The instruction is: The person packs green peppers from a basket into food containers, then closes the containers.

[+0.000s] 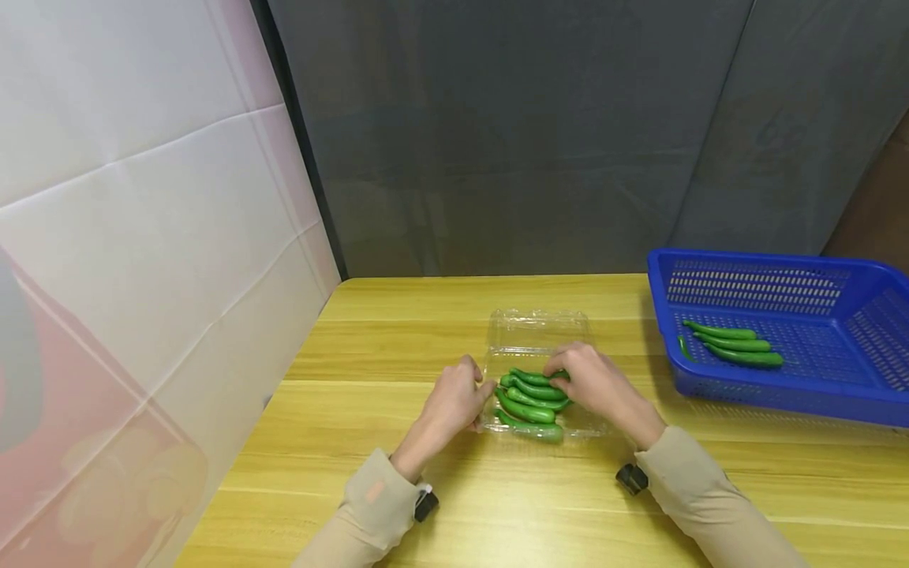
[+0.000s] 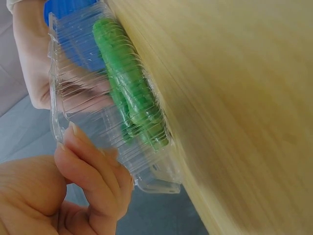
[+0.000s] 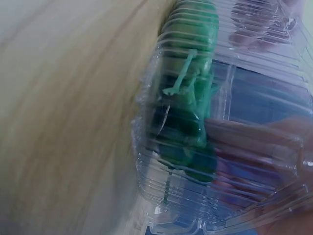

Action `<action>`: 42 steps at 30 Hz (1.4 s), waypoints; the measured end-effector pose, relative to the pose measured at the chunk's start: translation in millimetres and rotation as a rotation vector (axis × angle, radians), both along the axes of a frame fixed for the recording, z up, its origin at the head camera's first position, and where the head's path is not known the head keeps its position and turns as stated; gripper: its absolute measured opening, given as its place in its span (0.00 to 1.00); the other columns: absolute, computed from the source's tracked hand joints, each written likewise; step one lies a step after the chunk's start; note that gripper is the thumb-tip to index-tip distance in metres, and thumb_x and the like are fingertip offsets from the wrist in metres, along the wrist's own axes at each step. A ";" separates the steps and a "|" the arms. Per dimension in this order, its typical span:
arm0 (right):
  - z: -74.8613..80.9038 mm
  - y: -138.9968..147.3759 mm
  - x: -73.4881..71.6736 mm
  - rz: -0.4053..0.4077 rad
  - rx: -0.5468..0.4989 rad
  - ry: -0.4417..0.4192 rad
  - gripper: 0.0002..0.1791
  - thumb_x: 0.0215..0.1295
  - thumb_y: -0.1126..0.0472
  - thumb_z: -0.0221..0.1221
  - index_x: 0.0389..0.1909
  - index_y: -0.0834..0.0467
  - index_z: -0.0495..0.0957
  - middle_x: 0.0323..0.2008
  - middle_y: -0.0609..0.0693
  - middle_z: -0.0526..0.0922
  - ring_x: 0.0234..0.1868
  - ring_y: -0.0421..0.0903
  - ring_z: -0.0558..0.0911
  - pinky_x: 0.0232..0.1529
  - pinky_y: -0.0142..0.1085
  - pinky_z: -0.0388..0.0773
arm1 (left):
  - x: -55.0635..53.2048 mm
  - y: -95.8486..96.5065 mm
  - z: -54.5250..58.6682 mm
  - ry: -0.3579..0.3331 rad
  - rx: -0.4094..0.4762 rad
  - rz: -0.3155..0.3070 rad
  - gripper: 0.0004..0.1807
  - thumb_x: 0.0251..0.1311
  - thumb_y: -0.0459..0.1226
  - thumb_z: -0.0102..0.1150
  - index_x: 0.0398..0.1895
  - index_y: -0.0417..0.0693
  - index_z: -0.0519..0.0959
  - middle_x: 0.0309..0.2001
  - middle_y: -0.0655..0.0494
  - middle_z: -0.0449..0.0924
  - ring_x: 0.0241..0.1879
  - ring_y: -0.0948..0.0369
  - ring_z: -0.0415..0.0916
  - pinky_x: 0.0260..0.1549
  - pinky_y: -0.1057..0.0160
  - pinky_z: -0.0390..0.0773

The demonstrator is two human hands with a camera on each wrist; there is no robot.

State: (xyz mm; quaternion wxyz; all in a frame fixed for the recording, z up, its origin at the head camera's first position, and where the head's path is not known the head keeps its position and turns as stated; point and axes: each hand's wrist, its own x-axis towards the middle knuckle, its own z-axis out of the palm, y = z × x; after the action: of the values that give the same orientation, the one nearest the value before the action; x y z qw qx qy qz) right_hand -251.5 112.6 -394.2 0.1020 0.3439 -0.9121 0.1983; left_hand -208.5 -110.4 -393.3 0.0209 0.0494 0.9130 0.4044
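Several green chili peppers [image 1: 529,410] lie side by side in a clear plastic clamshell box [image 1: 540,344], whose lid is folded back away from me. At the box's left side, my left hand [image 1: 453,396] pinches the rim with thumb and fingertips, as the left wrist view shows. My right hand [image 1: 592,383] reaches in over the right side. Its thumb and index finger pinch the right end of the farthest green chili pepper [image 1: 529,378]. Through the ribbed wall, the right wrist view shows pepper stems [image 3: 183,73] and the blurred right fingers [image 3: 244,147].
A blue plastic basket [image 1: 781,388] stands to the right on the wooden table [image 1: 525,513], with several green chili peppers [image 1: 746,359] at its left end. A grey curtain [image 1: 497,142] hangs behind the table, and a pale printed sheet [image 1: 142,237] hangs on the left.
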 end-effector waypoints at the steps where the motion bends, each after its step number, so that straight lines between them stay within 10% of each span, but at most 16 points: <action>1: -0.5 0.1 -0.3 -0.001 0.001 0.007 0.09 0.54 0.74 0.71 0.34 0.59 0.89 0.37 0.52 0.88 0.43 0.55 0.85 0.47 0.47 0.87 | -0.1 0.1 0.0 0.002 -0.001 0.000 0.12 0.71 0.32 0.58 0.45 0.28 0.71 0.19 0.48 0.75 0.10 0.61 0.75 0.11 0.62 0.83; 14: 1.1 3.0 0.0 0.002 0.042 -0.010 0.09 0.60 0.73 0.67 0.30 0.55 0.88 0.31 0.51 0.87 0.33 0.45 0.83 0.30 0.36 0.83 | -0.4 -1.8 -0.4 -0.003 0.006 -0.004 0.13 0.71 0.32 0.58 0.47 0.27 0.71 0.19 0.48 0.76 0.10 0.61 0.75 0.11 0.62 0.83; 42: 6.2 0.9 1.5 -0.024 -0.011 -0.053 0.06 0.59 0.73 0.68 0.35 0.61 0.87 0.36 0.51 0.86 0.39 0.49 0.85 0.42 0.40 0.88 | 0.7 -3.3 1.0 0.013 -0.006 -0.015 0.14 0.71 0.33 0.58 0.47 0.27 0.71 0.17 0.49 0.76 0.09 0.62 0.74 0.10 0.63 0.82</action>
State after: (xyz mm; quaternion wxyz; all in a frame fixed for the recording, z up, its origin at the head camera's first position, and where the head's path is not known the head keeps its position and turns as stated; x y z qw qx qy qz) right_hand -250.0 113.5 -388.0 0.0821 0.3269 -0.9174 0.2113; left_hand -207.8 -113.7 -392.3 0.0181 0.0588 0.9138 0.4014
